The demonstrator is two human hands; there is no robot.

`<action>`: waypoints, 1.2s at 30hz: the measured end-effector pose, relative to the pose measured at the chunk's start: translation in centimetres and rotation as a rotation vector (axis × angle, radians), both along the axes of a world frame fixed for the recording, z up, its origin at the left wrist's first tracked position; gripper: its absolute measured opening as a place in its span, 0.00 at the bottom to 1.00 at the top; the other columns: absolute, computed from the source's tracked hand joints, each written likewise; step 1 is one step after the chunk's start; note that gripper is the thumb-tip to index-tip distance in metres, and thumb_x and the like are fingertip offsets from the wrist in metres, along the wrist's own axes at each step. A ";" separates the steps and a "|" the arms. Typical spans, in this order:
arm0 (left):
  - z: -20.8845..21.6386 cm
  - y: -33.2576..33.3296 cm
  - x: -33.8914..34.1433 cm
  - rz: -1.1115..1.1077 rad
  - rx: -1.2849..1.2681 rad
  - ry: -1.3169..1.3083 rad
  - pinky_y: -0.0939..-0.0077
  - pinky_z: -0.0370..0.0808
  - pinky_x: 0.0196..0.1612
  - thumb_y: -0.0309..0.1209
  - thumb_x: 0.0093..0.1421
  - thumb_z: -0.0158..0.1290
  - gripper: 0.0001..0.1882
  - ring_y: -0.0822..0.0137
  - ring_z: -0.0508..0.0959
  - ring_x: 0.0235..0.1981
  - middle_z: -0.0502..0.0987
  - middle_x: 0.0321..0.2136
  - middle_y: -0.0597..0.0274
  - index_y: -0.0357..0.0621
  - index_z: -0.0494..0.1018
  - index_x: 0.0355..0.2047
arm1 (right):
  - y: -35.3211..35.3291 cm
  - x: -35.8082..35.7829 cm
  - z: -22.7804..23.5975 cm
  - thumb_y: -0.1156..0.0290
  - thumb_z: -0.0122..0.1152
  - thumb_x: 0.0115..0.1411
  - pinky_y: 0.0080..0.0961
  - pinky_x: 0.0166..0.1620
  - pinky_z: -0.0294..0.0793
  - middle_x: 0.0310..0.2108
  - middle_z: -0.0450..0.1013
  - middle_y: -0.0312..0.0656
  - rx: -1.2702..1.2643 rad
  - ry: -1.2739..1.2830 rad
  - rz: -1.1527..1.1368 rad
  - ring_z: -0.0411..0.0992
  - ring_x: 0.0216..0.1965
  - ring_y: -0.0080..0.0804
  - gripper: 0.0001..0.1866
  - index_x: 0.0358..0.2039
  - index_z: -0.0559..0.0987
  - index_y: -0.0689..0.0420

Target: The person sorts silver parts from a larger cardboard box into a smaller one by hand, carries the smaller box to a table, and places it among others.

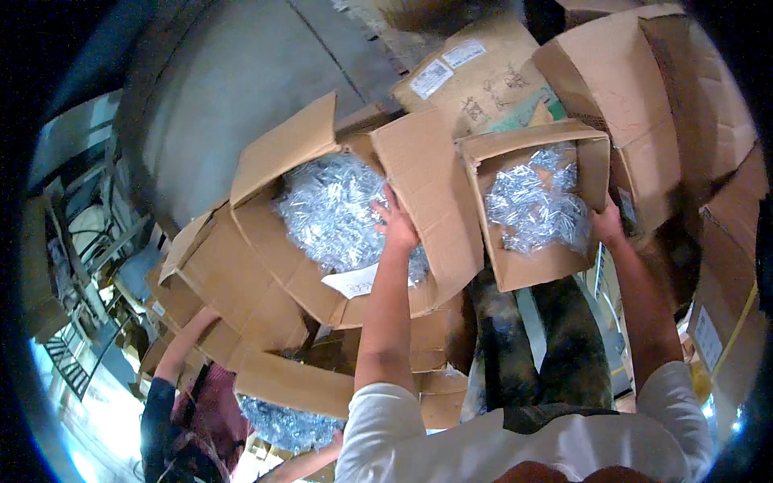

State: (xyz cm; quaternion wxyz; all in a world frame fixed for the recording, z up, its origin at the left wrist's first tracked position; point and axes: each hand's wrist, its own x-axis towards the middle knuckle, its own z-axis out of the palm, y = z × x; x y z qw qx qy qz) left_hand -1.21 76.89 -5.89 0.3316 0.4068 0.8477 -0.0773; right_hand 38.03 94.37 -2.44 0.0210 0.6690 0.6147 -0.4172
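My left hand [396,227] is at the right edge of a large open cardboard box [266,249], its fingers spread against the raised flap and over the contents. Inside lies a heap of clear plastic bags of small silvery metal parts [330,205], with a white paper sheet [353,280] on the near side. My right hand [608,224] grips the right wall of a smaller open cardboard box [531,270], its fingers partly hidden. Similar clear bags of metal parts [535,201] fill part of this smaller box, and some bare cardboard bottom shows.
A co-worker [193,419] at the lower left reaches toward the boxes, near another box of bagged parts [290,423]. Behind lies a labelled cardboard box [475,76]. Tall open cartons [644,121] crowd the right side. Grey floor [241,80] stretches beyond, with metal racks [88,233] far left.
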 end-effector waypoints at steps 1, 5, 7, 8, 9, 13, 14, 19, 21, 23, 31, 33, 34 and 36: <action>-0.7 0.3 -0.2 0.080 0.040 -0.008 0.37 0.63 0.44 0.33 0.51 0.50 0.30 0.38 0.52 0.54 0.51 0.58 0.53 0.52 0.56 0.55 | 0.1 0.0 0.0 0.79 0.50 0.49 0.26 0.47 0.66 0.43 0.71 0.45 0.014 -0.016 0.007 0.69 0.45 0.33 0.24 0.50 0.67 0.58; -2.1 0.2 -1.3 0.251 0.232 0.010 0.50 0.68 0.42 0.35 0.52 0.48 0.21 0.43 0.63 0.47 0.59 0.52 0.55 0.52 0.63 0.48 | 0.4 -0.1 -0.3 0.79 0.50 0.49 0.27 0.46 0.67 0.41 0.71 0.46 0.014 -0.039 0.018 0.70 0.43 0.34 0.23 0.49 0.67 0.58; -1.2 0.8 -0.9 0.355 0.404 0.053 0.62 0.69 0.37 0.31 0.49 0.50 0.13 0.48 0.71 0.34 0.69 0.36 0.54 0.44 0.68 0.36 | 0.5 -0.3 0.0 0.79 0.50 0.49 0.27 0.45 0.67 0.41 0.72 0.46 0.022 -0.062 0.026 0.70 0.42 0.34 0.23 0.49 0.67 0.57; -0.9 0.4 -0.9 0.390 0.465 0.052 0.61 0.68 0.36 0.29 0.47 0.50 0.12 0.48 0.70 0.32 0.69 0.33 0.53 0.42 0.67 0.33 | 0.7 -0.8 0.1 0.79 0.50 0.49 0.27 0.45 0.67 0.40 0.72 0.45 0.046 -0.077 0.048 0.70 0.42 0.33 0.23 0.49 0.67 0.57; -0.3 -0.8 -1.0 0.426 0.520 0.062 0.61 0.67 0.35 0.27 0.45 0.50 0.11 0.48 0.70 0.31 0.69 0.30 0.53 0.40 0.66 0.30 | 0.7 -1.3 0.4 0.79 0.50 0.49 0.27 0.45 0.67 0.40 0.72 0.45 0.063 -0.084 0.073 0.70 0.41 0.33 0.23 0.49 0.67 0.56; 6.5 -3.6 0.7 0.538 0.710 -0.034 0.70 0.68 0.32 0.20 0.42 0.47 0.11 0.63 0.69 0.26 0.70 0.24 0.56 0.36 0.66 0.30 | 0.2 -0.4 0.1 0.79 0.51 0.49 0.27 0.45 0.67 0.40 0.72 0.45 0.063 -0.074 0.015 0.70 0.42 0.34 0.24 0.49 0.67 0.56; 9.5 -3.5 1.8 0.750 0.743 -0.147 0.72 0.69 0.33 0.19 0.43 0.47 0.12 0.66 0.69 0.28 0.70 0.26 0.58 0.36 0.66 0.31 | 0.1 0.8 -0.8 0.78 0.51 0.49 0.28 0.45 0.67 0.40 0.72 0.45 0.066 -0.069 0.018 0.71 0.42 0.34 0.24 0.49 0.67 0.56; 18.9 -1.6 8.6 0.588 0.662 -0.501 0.65 0.62 0.51 0.30 0.46 0.58 0.29 0.60 0.65 0.48 0.65 0.42 0.50 0.37 0.59 0.47 | 0.4 -0.9 0.0 0.77 0.53 0.50 0.27 0.46 0.67 0.42 0.72 0.45 0.084 -0.012 0.046 0.70 0.44 0.34 0.24 0.51 0.67 0.55; 18.1 -0.5 8.8 0.413 0.677 -0.644 0.57 0.50 0.58 0.38 0.48 0.57 0.35 0.50 0.55 0.56 0.56 0.52 0.43 0.38 0.55 0.52 | 0.5 -1.8 1.3 0.78 0.52 0.50 0.27 0.46 0.67 0.42 0.72 0.45 0.028 -0.060 -0.004 0.70 0.44 0.33 0.24 0.51 0.67 0.55; 14.1 -1.2 6.5 0.376 0.612 -0.438 0.55 0.46 0.59 0.39 0.49 0.55 0.35 0.46 0.51 0.58 0.51 0.55 0.43 0.39 0.54 0.54 | 0.4 -1.3 1.1 0.79 0.51 0.50 0.27 0.47 0.66 0.43 0.71 0.45 0.025 -0.060 -0.021 0.69 0.45 0.34 0.24 0.51 0.67 0.56; 2.4 0.0 -1.3 0.489 -0.274 0.200 0.43 0.63 0.49 0.38 0.36 0.64 0.41 0.28 0.51 0.53 0.35 0.60 0.44 0.61 0.59 0.53 | 0.2 0.8 -0.8 0.81 0.49 0.49 0.26 0.46 0.66 0.41 0.72 0.45 0.064 0.029 0.046 0.69 0.44 0.33 0.23 0.48 0.67 0.59; 2.2 -0.5 -2.0 0.479 -0.139 0.191 0.48 0.68 0.47 0.35 0.35 0.64 0.33 0.34 0.62 0.48 0.45 0.57 0.45 0.56 0.65 0.45 | 0.4 0.1 0.0 0.81 0.49 0.49 0.25 0.46 0.66 0.41 0.72 0.45 0.018 0.035 0.019 0.69 0.44 0.33 0.23 0.48 0.68 0.59; 2.0 -2.0 -3.0 0.426 -0.126 0.164 0.51 0.69 0.46 0.34 0.35 0.63 0.28 0.38 0.65 0.45 0.51 0.53 0.46 0.53 0.67 0.40 | 0.6 -0.1 0.5 0.81 0.49 0.49 0.25 0.46 0.66 0.41 0.72 0.45 -0.004 0.049 0.010 0.69 0.43 0.33 0.23 0.48 0.68 0.59; -0.1 -5.3 -5.7 0.336 -0.056 0.118 0.56 0.70 0.45 0.30 0.36 0.61 0.19 0.46 0.71 0.38 0.64 0.45 0.48 0.46 0.70 0.31 | 0.7 0.3 -0.6 0.81 0.49 0.49 0.26 0.46 0.66 0.41 0.72 0.46 0.035 0.053 -0.004 0.70 0.43 0.34 0.23 0.48 0.68 0.59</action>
